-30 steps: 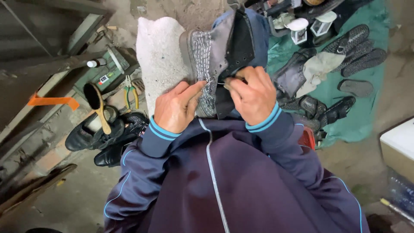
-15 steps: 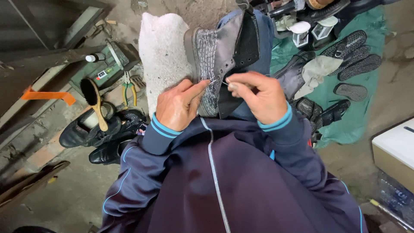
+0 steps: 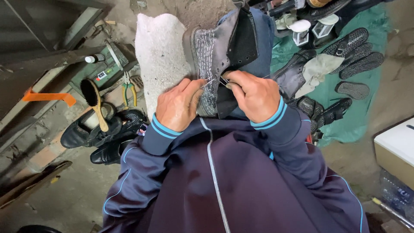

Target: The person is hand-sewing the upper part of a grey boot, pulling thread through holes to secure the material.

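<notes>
The grey boot point(image 3: 215, 56) lies on the person's lap, sole side against the pale stone block point(image 3: 157, 56), with its open shaft pointing away from the body. All other places here are told from this boot.

The left hand point(image 3: 179, 105) rests at the near left of the boot, palm down, knuckles up, wrist bent a little inward. Its fingers are curled and closed, the thumb and forefinger pinching the boot's edge beside the stitched seam. The right hand point(image 3: 254, 95) is at the near right of the boot, also back up, the fingers closed together on a thin thread point(image 3: 214, 79) which runs short and tight to the seam. If a needle is there too, I cannot tell. The two hands are near each other, almost touching at the fingertips.

Left of the boot, on the floor, a wooden brush point(image 3: 95, 101) lies over a black shoe point(image 3: 92, 131), and pliers point(image 3: 128, 91) lie just beyond. Right of the boot, several dark soles point(image 3: 355, 54) lie on a green cloth point(image 3: 371, 26).
</notes>
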